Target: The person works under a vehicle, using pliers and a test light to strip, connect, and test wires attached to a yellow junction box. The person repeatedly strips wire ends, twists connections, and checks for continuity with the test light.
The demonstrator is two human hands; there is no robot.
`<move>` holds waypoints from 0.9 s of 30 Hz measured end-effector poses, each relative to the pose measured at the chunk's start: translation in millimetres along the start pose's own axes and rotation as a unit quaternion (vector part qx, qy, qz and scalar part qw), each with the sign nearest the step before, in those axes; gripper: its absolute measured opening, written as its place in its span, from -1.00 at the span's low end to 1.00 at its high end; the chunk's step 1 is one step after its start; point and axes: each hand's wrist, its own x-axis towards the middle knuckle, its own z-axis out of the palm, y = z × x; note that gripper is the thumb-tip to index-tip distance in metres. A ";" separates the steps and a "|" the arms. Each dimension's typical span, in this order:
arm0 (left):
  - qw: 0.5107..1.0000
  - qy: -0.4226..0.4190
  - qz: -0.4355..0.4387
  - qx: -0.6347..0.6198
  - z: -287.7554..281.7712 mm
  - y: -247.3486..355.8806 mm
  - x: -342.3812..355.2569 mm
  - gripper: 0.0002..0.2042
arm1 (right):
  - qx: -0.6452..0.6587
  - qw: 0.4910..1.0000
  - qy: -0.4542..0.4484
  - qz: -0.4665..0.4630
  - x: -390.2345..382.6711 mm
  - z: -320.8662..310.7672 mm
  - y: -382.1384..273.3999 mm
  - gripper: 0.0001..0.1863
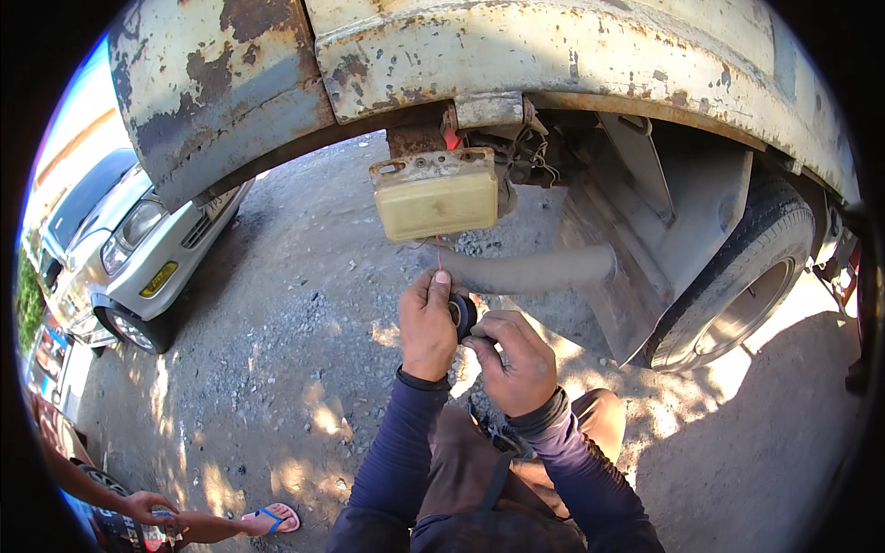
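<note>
Below the rusty vehicle body, my left hand point(428, 330) is closed, with its thumb tip pressed on a thin red wire point(440, 256). That wire hangs from beneath a yellowed rectangular lamp point(437, 205). A roll of black tape point(463, 315) sits between my two hands, close against the left fingers. My right hand point(518, 361) is closed too, its thumb and bent forefinger pinching at the roll's right edge. The fingers hide part of the roll and the wire's lower end.
A grey exhaust pipe point(530, 269) runs just behind my hands toward a mud flap and tyre point(737, 286). Loose wires point(544, 166) hang beside the lamp bracket. At left stands a white car point(138, 240). Another person's hand point(152, 507) and sandalled foot point(274, 520) show at lower left.
</note>
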 end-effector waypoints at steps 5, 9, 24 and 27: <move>0.999 0.009 -0.012 0.044 -5.6 2.3 -1.9 -0.72 | 0.046 0.998 -0.021 0.046 -2.4 -1.0 0.6 -0.78; 1.000 -0.001 -0.002 0.003 -6.0 1.9 -3.7 -0.73 | 0.010 0.999 -0.025 0.042 -0.5 -6.7 -1.4 -0.75; 0.994 0.009 0.020 0.107 -4.1 6.7 -2.3 -0.72 | -0.171 0.975 -0.074 -0.125 11.8 5.2 9.0 -0.71; 0.996 0.003 0.000 0.090 -5.5 7.8 -1.2 -0.73 | -0.131 0.981 -0.097 -0.109 4.2 -0.2 2.4 -0.71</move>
